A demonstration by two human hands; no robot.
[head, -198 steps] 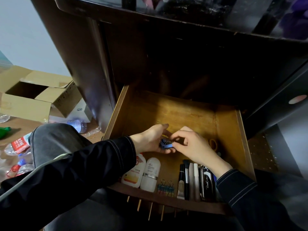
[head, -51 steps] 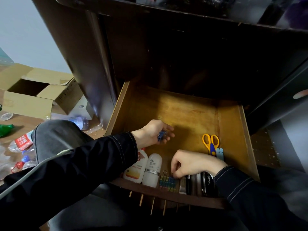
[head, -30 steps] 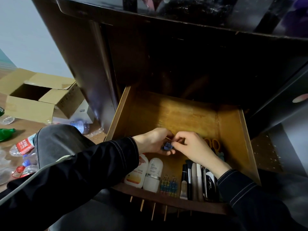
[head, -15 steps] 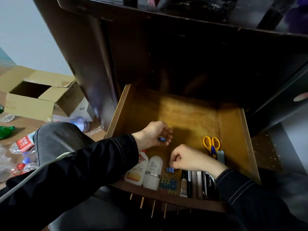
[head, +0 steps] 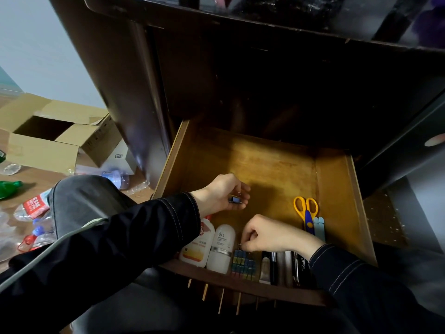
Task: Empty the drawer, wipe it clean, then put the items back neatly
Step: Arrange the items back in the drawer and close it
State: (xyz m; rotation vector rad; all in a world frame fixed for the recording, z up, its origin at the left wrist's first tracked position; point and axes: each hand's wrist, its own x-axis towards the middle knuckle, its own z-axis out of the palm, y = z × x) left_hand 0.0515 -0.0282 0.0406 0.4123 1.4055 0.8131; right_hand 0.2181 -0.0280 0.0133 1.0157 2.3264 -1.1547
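The left hand point(head: 220, 196) curls its fingers round a small blue metal binder clip point(head: 234, 200) over the open wooden drawer point(head: 265, 169). The right hand point(head: 266, 233) pinches, fingertips curled down, the row of small coloured binder clips point(head: 243, 262) just beneath them.

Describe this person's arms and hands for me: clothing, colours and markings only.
Both arms are in long black sleeves. The left sleeve and the right sleeve carry rows of pale contrast stitching, clearest in the bands around the cuffs. The left hand and the right hand are bare: no gloves, and no ring or watch shows.
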